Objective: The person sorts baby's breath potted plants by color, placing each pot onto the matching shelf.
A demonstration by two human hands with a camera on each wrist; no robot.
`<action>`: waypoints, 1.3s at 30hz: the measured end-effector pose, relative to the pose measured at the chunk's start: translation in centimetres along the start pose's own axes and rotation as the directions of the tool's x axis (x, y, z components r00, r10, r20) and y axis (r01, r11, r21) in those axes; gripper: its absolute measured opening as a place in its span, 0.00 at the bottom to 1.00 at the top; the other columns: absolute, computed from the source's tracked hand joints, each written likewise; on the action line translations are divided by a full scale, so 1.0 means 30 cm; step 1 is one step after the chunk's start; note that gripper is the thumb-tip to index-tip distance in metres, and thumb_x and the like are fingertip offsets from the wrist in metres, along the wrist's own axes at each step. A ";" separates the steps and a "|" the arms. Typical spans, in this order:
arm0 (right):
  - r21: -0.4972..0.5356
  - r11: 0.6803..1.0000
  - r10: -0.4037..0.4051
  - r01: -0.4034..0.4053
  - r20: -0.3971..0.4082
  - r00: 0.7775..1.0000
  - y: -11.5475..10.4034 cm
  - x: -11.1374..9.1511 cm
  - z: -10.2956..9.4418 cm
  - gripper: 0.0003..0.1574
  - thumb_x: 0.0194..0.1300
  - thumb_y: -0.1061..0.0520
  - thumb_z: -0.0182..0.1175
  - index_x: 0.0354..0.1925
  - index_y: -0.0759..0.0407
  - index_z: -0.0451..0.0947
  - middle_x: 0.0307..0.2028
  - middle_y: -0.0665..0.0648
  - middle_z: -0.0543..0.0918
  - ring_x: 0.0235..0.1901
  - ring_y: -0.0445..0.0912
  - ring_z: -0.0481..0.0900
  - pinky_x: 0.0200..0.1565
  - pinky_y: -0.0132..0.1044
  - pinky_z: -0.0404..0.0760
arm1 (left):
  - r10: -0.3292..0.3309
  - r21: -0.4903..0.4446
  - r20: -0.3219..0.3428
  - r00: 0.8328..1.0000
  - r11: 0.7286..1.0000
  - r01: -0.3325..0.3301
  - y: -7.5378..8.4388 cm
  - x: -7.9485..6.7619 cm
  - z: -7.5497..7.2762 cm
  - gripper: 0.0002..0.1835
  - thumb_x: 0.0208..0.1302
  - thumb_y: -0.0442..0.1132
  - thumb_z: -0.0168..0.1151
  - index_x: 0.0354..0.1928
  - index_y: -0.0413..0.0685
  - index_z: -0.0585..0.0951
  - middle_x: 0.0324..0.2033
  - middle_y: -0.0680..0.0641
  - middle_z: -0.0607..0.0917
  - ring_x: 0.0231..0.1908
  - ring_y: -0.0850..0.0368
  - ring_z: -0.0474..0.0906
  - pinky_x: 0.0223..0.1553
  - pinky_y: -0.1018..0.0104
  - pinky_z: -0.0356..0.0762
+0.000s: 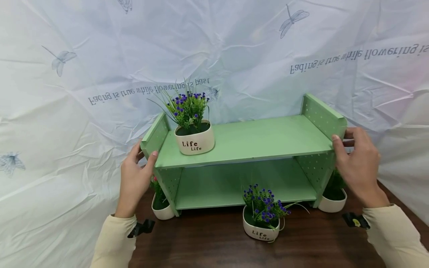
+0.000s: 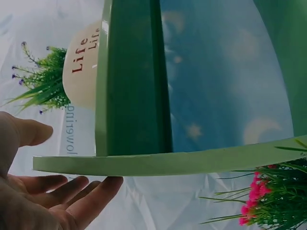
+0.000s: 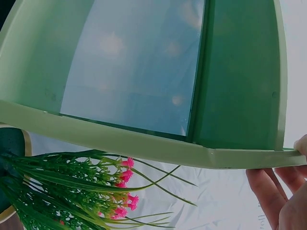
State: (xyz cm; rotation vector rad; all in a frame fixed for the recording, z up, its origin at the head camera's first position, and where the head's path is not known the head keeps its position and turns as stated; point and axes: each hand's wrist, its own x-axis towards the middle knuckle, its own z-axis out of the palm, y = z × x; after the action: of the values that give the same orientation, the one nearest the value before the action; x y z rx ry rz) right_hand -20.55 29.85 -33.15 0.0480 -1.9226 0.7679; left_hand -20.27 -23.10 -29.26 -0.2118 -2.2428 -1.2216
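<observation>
As the right hand (image 1: 359,163) pinches the shelf (image 1: 258,137), only the left wrist view shows the left hand (image 1: 135,174) spread, thumb (image 2: 33,132) clear.

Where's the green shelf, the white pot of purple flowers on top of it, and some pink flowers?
Green two-board shelf (image 1: 254,139), head view: middle of its top board.
White oval pot with purple flowers (image 1: 196,140), head view: its front wall.
Small bright pink flowers (image 3: 125,175), right wrist view: one blossom.
</observation>
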 end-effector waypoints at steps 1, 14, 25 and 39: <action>0.001 1.000 0.000 0.000 0.001 1.000 0.000 0.000 0.001 0.18 0.72 0.63 0.67 0.54 0.74 0.78 0.46 0.73 0.83 0.41 0.13 0.64 0.37 0.22 0.63 | 0.013 -0.005 -0.003 1.000 1.000 -0.013 -0.007 0.000 0.001 0.31 0.79 0.43 0.61 0.79 0.48 0.68 0.69 0.36 0.77 0.69 0.39 0.76 0.51 0.60 0.86; 0.008 1.000 0.006 -0.006 -0.004 1.000 0.001 -0.001 -0.002 0.17 0.71 0.63 0.67 0.53 0.74 0.78 0.45 0.72 0.83 0.40 0.13 0.65 0.38 0.20 0.63 | 0.169 0.110 -0.063 0.984 0.981 -0.161 -0.050 0.000 0.013 0.21 0.79 0.34 0.59 0.69 0.37 0.78 0.54 0.30 0.87 0.54 0.33 0.86 0.47 0.48 0.84; 0.046 0.999 -0.003 -0.003 0.131 0.991 0.018 -0.045 -0.036 0.17 0.73 0.64 0.66 0.54 0.75 0.78 0.45 0.71 0.81 0.39 0.16 0.67 0.31 0.11 0.68 | 0.221 0.138 -0.111 0.969 0.969 -0.205 -0.062 0.006 0.025 0.14 0.77 0.30 0.60 0.59 0.31 0.82 0.47 0.30 0.89 0.48 0.36 0.89 0.44 0.54 0.83; 0.058 0.993 -0.114 0.101 0.294 0.949 -0.037 -0.132 -0.152 0.08 0.66 0.68 0.71 0.43 0.64 0.84 0.34 0.54 0.86 0.28 0.21 0.75 0.30 0.16 0.75 | 0.252 0.175 -0.135 0.958 0.958 -0.227 -0.071 0.008 0.035 0.12 0.76 0.30 0.60 0.56 0.31 0.83 0.44 0.31 0.90 0.45 0.38 0.90 0.42 0.76 0.80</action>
State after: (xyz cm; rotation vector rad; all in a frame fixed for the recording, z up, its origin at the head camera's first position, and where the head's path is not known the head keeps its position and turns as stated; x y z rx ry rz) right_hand -14.61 30.22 -34.61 0.3082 -2.1670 0.7608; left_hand -21.73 -23.49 -31.10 -0.3070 -2.0953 -0.8964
